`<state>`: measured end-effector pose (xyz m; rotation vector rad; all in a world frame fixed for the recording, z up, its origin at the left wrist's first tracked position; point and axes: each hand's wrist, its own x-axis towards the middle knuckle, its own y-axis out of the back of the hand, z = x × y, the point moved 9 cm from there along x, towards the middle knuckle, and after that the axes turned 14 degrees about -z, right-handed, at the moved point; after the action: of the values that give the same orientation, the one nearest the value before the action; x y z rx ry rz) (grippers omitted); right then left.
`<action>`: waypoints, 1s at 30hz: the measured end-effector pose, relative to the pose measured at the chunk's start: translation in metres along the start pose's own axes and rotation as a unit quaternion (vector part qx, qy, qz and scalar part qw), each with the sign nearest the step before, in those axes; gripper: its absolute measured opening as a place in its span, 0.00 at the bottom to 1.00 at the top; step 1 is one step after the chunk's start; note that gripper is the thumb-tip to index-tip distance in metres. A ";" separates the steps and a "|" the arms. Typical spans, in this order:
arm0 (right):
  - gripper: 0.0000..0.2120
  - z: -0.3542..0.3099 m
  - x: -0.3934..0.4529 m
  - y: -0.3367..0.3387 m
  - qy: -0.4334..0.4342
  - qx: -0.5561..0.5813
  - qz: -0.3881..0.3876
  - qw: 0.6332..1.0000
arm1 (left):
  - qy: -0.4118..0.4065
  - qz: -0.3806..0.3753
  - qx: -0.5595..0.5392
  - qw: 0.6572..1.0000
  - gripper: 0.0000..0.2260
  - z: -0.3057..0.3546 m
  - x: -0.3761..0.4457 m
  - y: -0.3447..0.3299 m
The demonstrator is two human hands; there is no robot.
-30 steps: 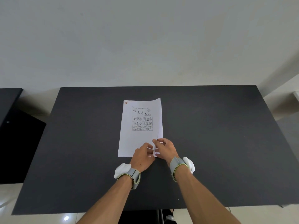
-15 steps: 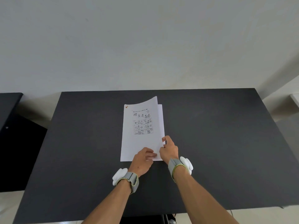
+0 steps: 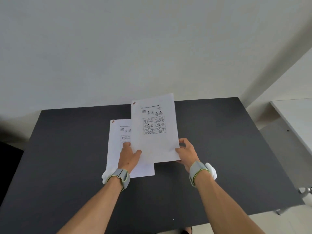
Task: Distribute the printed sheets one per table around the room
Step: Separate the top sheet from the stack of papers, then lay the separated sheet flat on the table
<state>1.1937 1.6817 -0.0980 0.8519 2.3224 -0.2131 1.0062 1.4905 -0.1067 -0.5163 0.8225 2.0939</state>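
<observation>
Paper, thin and floppy — the right hand (image 3: 186, 152) pinches the lifted sheet (image 3: 156, 129) at its near right edge, above mid-table; the left hand (image 3: 129, 157) presses flat on the sheet lying on the dark table (image 3: 219, 141). Broad bare tabletop all round — I judge support near a corner prevents sagging.

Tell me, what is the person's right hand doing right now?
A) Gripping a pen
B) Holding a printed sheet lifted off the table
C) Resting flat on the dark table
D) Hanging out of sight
B: the right hand pinches the lower right corner of the raised sheet, clear of the dark table.
</observation>
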 end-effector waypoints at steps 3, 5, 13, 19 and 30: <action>0.15 0.001 0.005 0.049 0.001 0.002 0.018 1.000 | -0.024 -0.031 0.007 0.999 0.21 0.030 0.007 -0.039; 0.15 0.004 0.010 0.088 -0.008 -0.021 0.034 0.999 | -0.031 -0.035 0.014 0.999 0.21 0.051 0.010 -0.070; 0.17 0.010 0.022 0.224 -0.023 -0.140 0.077 0.987 | -0.037 -0.048 0.048 0.997 0.18 0.110 0.024 -0.195; 0.18 0.023 0.037 0.294 -0.056 -0.193 0.084 0.976 | -0.010 -0.064 0.103 0.993 0.22 0.138 0.035 -0.264; 0.42 0.025 0.059 0.297 -0.098 -0.439 -0.026 0.893 | 0.032 -0.134 0.338 0.931 0.46 0.163 0.044 -0.304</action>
<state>1.3589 1.9340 -0.1351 0.2814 1.9285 0.6621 1.2126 1.7693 -0.1331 -0.2948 1.3493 1.4259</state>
